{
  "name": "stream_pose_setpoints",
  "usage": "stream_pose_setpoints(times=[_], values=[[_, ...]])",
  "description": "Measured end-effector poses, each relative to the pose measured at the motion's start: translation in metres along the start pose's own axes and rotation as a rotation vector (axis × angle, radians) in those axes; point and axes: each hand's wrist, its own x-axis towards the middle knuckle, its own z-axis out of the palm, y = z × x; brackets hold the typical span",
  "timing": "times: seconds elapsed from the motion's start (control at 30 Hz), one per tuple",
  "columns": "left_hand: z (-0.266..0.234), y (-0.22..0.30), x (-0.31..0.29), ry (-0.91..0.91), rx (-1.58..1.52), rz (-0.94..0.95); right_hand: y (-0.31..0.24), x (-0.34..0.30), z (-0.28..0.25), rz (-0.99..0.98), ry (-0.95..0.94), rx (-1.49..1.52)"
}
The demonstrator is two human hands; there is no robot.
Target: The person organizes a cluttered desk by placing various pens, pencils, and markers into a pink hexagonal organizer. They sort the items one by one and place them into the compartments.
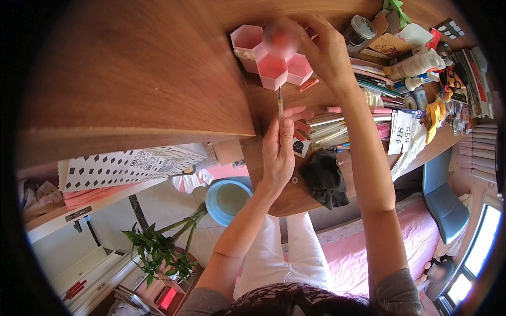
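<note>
My left hand (279, 152) holds a slim pen (280, 105) upright between thumb and fingers, its thin end pointing at the pink holder. That holder (273, 73) is a cluster of hexagonal cups on the desk, with small pale bits on its left side. At its far right side, my right hand (326, 50) curls its fingers beside a blurred, reddish round patch (282, 38). What those fingers grip cannot be made out. A short red stick (309, 85) lies on the desk just right of the holder.
Books and bundled pencils (329, 130) line the desk's right side, with bottles (416, 66) and a lidded cup (360, 29) behind. A black cloth (324, 179) lies at the near edge. A wooden panel (158, 68) stands left; a blue bucket (213, 203) and a plant (163, 247) are below.
</note>
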Motion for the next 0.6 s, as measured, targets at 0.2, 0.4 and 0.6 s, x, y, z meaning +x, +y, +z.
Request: stream_pose_setpoints(times=[0.2, 0.4, 0.6], values=[[-0.008, -0.002, 0.003, -0.014, 0.043, 0.006, -0.055, -0.053, -0.034, 0.306, -0.336, 0.443], [-0.002, -0.001, 0.007, 0.014, 0.190, 0.146, -0.065, -0.054, -0.041, 0.367, -0.248, 0.419], [-0.001, -0.004, 0.003, 0.014, 0.259, 0.199, -0.022, 0.001, -0.013, 0.098, -0.015, 0.125]])
